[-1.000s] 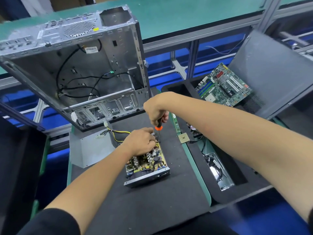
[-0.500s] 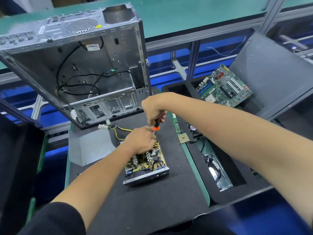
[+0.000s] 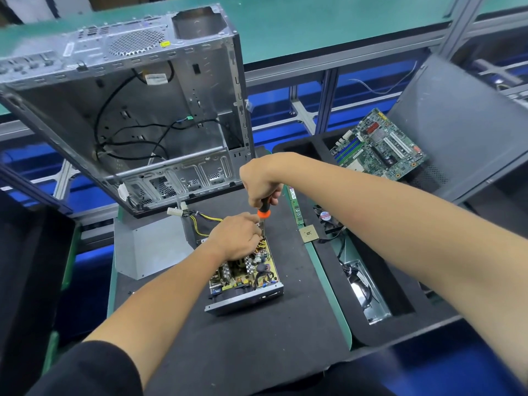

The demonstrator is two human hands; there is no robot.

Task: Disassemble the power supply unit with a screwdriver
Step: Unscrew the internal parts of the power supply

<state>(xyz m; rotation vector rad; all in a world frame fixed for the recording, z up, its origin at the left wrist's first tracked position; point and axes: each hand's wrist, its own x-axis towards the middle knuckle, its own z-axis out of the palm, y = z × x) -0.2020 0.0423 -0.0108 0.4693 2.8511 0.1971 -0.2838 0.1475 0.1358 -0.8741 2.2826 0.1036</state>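
Observation:
The opened power supply unit (image 3: 245, 284) lies on the black mat, its yellow circuit board bare inside a grey metal tray. My right hand (image 3: 258, 184) grips the black and orange screwdriver (image 3: 263, 214) upright, tip down at the unit's far right corner. My left hand (image 3: 235, 238) rests on the far end of the board, fingers curled beside the screwdriver shaft. The screw itself is hidden by my fingers. The unit's grey metal cover (image 3: 148, 250) lies to the left, with yellow and black cables (image 3: 200, 220) behind it.
An empty computer case (image 3: 128, 110) stands open at the back of the black mat (image 3: 257, 352). To the right lie a processor chip (image 3: 309, 233), a motherboard (image 3: 377, 145), a small fan (image 3: 325, 217) and a grey side panel (image 3: 463, 124).
Both hands stay at the unit's far end. The right hand with the screwdriver has shifted only slightly; the camera has moved a little.

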